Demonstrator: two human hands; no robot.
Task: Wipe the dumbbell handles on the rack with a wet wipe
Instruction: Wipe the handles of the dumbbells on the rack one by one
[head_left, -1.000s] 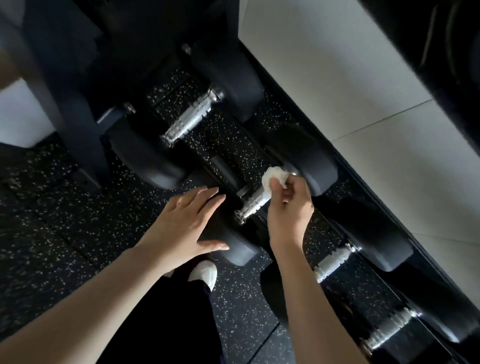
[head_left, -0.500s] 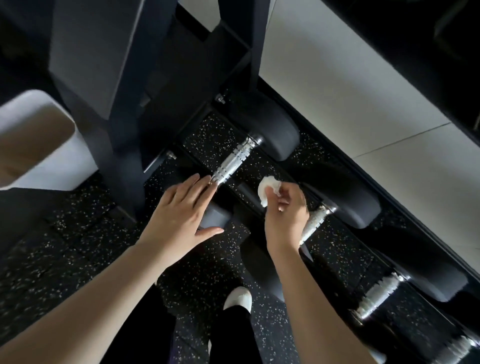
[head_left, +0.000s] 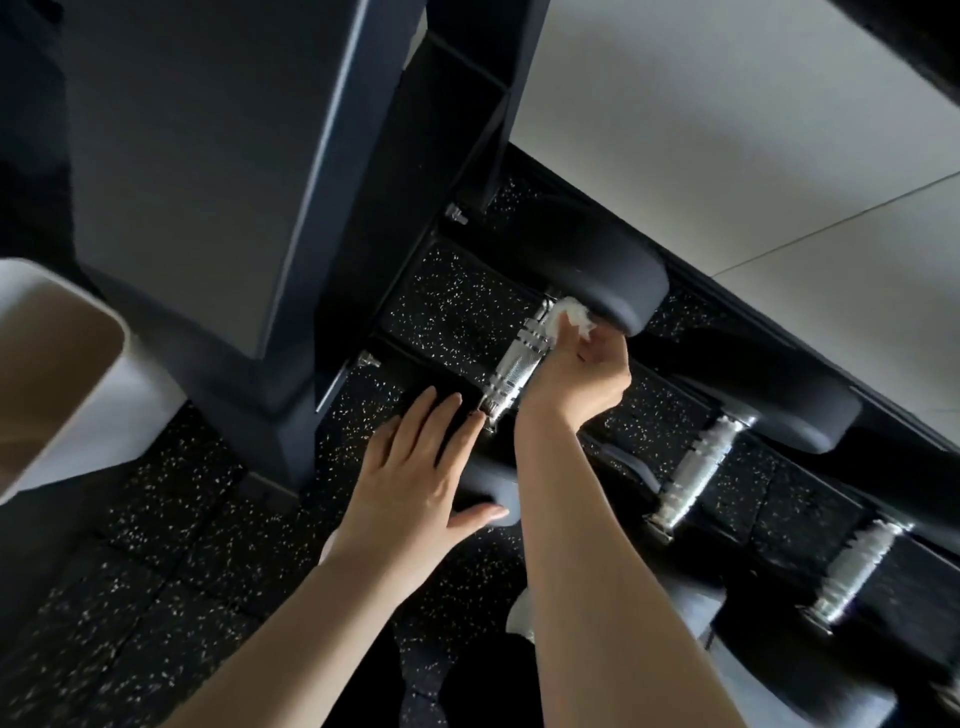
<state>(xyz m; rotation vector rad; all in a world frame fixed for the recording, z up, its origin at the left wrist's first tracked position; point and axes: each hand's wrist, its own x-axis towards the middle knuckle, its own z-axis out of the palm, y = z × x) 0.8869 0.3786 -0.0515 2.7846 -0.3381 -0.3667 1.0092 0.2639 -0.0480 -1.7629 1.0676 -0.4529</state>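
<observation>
- The right hand (head_left: 576, 374) pinches the wet wipe (head_left: 574, 317), grip clamped on it, against the far end of the leftmost dumbbell's knurled handle (head_left: 514, 366), just beside the far head (head_left: 597, 270).
- The left hand (head_left: 415, 478) lies flat on that dumbbell's near head (head_left: 493, 486), grip apart, fingers straight.
- A second handle (head_left: 696, 467) and a third handle (head_left: 852, 571) lie further right.

Head-worn, steeply down onto rack (head_left: 447, 145) (close)

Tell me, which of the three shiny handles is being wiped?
The leftmost handle, beside the rack post: the right hand presses the white wipe against its far end. The other two handles lie untouched.
</observation>
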